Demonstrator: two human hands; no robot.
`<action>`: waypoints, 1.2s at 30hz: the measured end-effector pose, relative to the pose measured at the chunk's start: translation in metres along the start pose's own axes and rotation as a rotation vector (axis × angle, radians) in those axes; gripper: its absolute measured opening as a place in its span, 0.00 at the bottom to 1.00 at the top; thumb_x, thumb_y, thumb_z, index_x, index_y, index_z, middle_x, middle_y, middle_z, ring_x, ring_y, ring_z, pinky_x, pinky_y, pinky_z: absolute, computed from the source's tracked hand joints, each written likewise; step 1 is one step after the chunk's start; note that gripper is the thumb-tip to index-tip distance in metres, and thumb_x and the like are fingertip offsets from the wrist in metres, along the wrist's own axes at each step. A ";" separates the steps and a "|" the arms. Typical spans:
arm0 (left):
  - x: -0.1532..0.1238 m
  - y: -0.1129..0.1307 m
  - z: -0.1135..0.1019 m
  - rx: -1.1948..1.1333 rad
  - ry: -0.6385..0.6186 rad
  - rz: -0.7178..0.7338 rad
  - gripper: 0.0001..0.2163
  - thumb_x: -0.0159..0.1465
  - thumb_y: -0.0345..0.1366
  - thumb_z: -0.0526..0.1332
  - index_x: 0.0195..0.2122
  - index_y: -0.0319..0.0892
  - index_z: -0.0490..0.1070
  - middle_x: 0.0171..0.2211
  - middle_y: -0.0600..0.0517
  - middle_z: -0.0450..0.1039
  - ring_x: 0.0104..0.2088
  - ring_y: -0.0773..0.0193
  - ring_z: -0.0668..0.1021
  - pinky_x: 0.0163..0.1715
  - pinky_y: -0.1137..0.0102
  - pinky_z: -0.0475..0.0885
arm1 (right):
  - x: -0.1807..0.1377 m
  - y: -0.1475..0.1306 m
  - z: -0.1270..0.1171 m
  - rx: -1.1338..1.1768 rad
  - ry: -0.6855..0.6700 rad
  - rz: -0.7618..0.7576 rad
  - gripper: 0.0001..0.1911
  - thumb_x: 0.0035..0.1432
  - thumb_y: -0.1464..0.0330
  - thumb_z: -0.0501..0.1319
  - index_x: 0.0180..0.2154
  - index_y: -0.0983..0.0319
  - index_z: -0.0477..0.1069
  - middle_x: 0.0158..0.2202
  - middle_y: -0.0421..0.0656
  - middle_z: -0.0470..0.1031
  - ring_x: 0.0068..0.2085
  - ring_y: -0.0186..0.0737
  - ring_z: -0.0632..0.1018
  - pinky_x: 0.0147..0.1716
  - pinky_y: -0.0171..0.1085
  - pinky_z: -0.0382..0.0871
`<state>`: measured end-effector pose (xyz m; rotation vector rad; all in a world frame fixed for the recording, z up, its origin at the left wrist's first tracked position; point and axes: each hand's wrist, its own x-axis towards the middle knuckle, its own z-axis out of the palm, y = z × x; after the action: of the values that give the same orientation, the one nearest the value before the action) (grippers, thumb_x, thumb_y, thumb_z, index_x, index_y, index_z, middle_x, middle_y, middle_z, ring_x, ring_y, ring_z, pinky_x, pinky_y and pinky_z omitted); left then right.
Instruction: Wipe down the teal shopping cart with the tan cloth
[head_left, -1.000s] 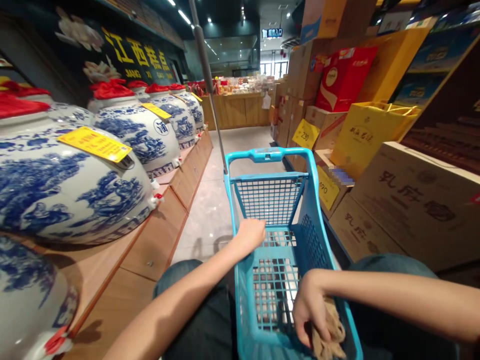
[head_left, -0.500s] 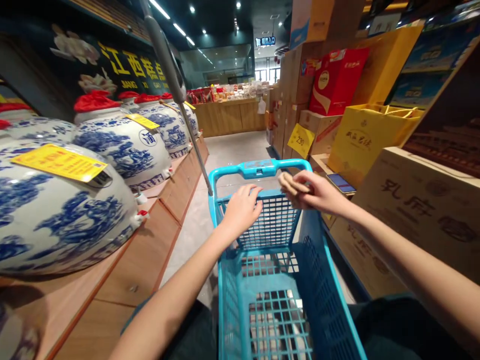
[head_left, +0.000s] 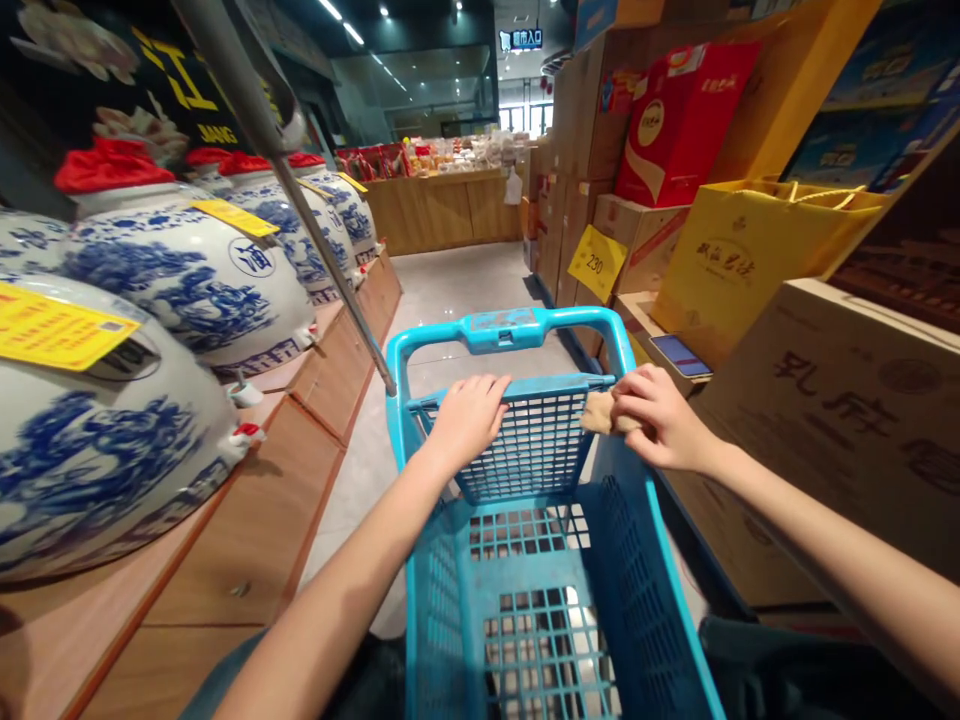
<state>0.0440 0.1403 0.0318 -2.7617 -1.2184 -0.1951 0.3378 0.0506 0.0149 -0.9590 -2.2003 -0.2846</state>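
Observation:
A blue plastic shopping cart (head_left: 442,570) stands in front of me, with an upright handle frame and a lattice end panel (head_left: 532,440). My left hand (head_left: 469,420) is closed over the left part of that panel's top edge, fingers over the bar and thumb below. In my right hand (head_left: 656,415) is a folded beige cloth (head_left: 598,412), pinched between thumb and fingers and pressed to the cart's right corner, where the panel meets the side wall. The fingers cover part of the cloth.
A grey metal pole (head_left: 330,260) rises at the cart's left corner. Large blue-and-white jars (head_left: 112,430) line a wooden shelf on the left. Stacked cartons (head_left: 847,400), a yellow gift bag (head_left: 742,270) and a phone (head_left: 679,355) are on the right. A wooden counter (head_left: 435,215) stands beyond.
My right hand has moved the cloth from the far side of the panel down to the right corner. My left hand has settled on the panel's edge. The view has shifted slightly right.

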 end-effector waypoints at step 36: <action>-0.006 -0.024 0.028 0.060 0.036 -0.111 0.19 0.73 0.34 0.54 0.60 0.37 0.76 0.64 0.37 0.74 0.69 0.42 0.71 0.74 0.38 0.50 | -0.026 0.008 0.021 -0.019 0.033 0.129 0.14 0.64 0.73 0.55 0.42 0.56 0.79 0.50 0.48 0.79 0.60 0.53 0.75 0.63 0.61 0.64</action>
<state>0.0240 0.1564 0.0048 -2.6307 -1.3472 -0.2135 0.3453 0.0514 -0.0188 -1.0942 -2.0984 -0.2598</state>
